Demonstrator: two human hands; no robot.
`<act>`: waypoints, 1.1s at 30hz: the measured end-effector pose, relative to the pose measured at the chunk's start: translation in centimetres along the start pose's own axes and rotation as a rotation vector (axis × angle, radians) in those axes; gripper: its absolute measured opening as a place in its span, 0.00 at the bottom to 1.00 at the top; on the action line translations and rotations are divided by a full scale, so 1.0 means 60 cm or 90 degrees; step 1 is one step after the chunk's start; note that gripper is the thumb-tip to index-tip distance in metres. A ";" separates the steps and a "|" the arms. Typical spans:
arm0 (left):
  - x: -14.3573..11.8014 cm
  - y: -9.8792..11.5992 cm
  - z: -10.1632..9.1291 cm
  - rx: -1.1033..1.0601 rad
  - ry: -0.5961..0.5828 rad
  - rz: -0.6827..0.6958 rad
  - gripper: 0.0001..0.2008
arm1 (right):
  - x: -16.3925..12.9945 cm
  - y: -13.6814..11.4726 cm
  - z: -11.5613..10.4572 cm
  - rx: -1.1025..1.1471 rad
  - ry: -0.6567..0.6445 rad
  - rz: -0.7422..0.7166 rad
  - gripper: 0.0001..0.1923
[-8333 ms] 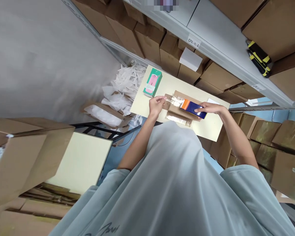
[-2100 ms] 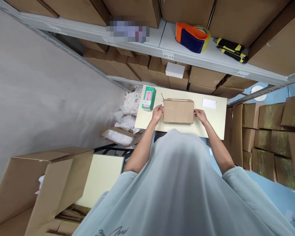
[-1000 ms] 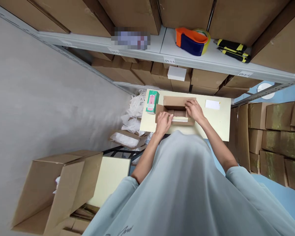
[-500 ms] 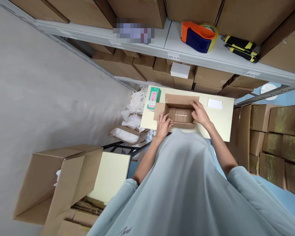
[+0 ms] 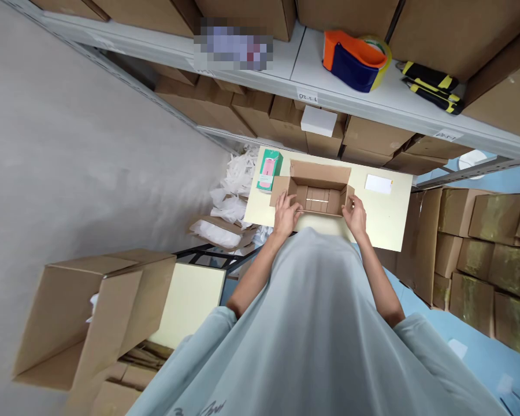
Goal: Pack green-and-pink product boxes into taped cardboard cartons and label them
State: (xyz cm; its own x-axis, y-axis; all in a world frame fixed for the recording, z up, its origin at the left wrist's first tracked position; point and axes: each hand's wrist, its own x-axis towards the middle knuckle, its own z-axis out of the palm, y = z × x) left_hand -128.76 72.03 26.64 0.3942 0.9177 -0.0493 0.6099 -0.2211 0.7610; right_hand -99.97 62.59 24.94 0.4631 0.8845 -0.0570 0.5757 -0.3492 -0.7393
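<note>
Shelving (image 5: 372, 110) runs along the far side, packed with brown cartons; a tape dispenser (image 5: 354, 53) and a yellow-black knife (image 5: 433, 86) lie on its ledge, well above the work.

Small pale table (image 5: 385, 222) stands below the shelf. It is narrow and carries everything in use.

Open cardboard box (image 5: 317, 193) sits on the table, mouth up, all four flaps folded outward, nothing visible inside but a strip of tape across the bottom seam.

Green product box (image 5: 268, 169) lies just beside the box's left flap, near the table's left edge. White slip (image 5: 378, 184) lies to the right, apart from the box.

Left hand (image 5: 286, 212) rests on the near left corner, fingers over the rim. Right hand (image 5: 355, 212) grips the near right corner at the flap. Hands are apart, one per corner.

Risks, as judged:
- The box's near edge sits close to the table's front edge; a pull toward the body could tip it off.
- The left flap nearly touches the green product box; a sideways shift could nudge that off the edge.
- The splayed flaps are light; uneven grip could skew the box.
</note>
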 end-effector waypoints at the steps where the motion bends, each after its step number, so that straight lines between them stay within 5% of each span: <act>1: 0.008 0.000 -0.001 0.004 0.000 -0.001 0.06 | 0.012 0.002 0.003 0.019 0.010 0.003 0.22; 9: 0.054 0.017 -0.012 0.053 -0.001 0.007 0.08 | 0.082 0.004 0.000 0.089 -0.014 0.081 0.24; 12: 0.010 0.028 -0.033 0.069 0.012 0.006 0.07 | 0.069 -0.017 -0.010 0.106 -0.007 0.032 0.26; 17: -0.137 0.029 -0.088 0.167 0.082 -0.064 0.04 | 0.014 -0.080 0.008 0.126 -0.113 -0.072 0.26; 27: -0.413 -0.075 -0.170 0.215 0.268 -0.275 0.02 | -0.091 -0.265 0.215 0.123 -0.359 -0.234 0.22; 33: -0.607 -0.163 -0.231 0.187 0.398 -0.382 0.02 | -0.214 -0.400 0.396 0.064 -0.473 -0.402 0.21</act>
State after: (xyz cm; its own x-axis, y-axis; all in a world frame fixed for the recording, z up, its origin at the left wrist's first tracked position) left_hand -158.63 45.36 29.96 -0.4374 0.8983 0.0412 0.7762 0.3540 0.5216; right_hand -135.74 66.96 27.48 -0.4717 0.8817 -0.0136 0.4962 0.2527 -0.8306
